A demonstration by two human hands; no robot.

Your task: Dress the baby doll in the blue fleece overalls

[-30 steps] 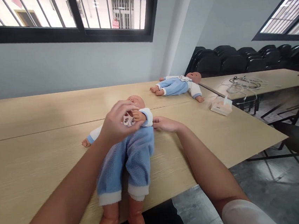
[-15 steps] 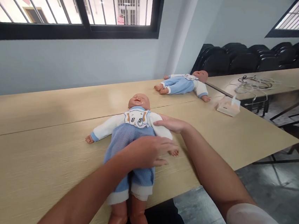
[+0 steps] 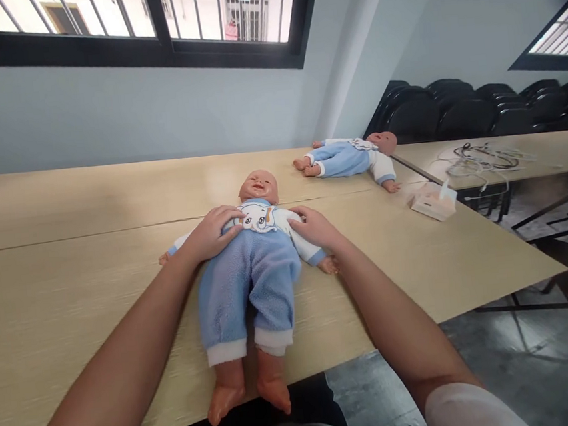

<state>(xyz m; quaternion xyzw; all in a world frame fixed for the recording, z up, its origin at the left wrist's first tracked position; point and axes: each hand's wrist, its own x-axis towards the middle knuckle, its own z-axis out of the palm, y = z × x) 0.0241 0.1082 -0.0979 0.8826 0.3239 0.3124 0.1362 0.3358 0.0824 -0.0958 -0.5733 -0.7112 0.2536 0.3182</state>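
Observation:
A baby doll [image 3: 265, 258] lies on its back on the wooden table, in fuzzy light blue trousers and a white-sleeved top with an animal-face bib. Its head points away from me, and its bare feet reach past the near table edge. My left hand [image 3: 214, 233] is closed round the doll's upper arm and side on the left, fingertips on the bib's edge. On the other side, my right hand [image 3: 317, 226] holds the white sleeve near the shoulder, thumb and fingers curved over it. The parts of the doll beneath my palms are hidden.
A second doll [image 3: 346, 159] in similar clothes lies farther back on the right. A tissue box [image 3: 433, 200] stands on the table [image 3: 419, 260] near its right edge. Coiled cables [image 3: 484, 157] lie on another table. Black chairs [image 3: 459, 109] are stacked by the wall, under a barred window.
My left hand has moved up and left from beside the doll's hand to its opposite shoulder. The doll's feet have shifted slightly, and its trousers are uncovered. My right hand stays by the sleeve.

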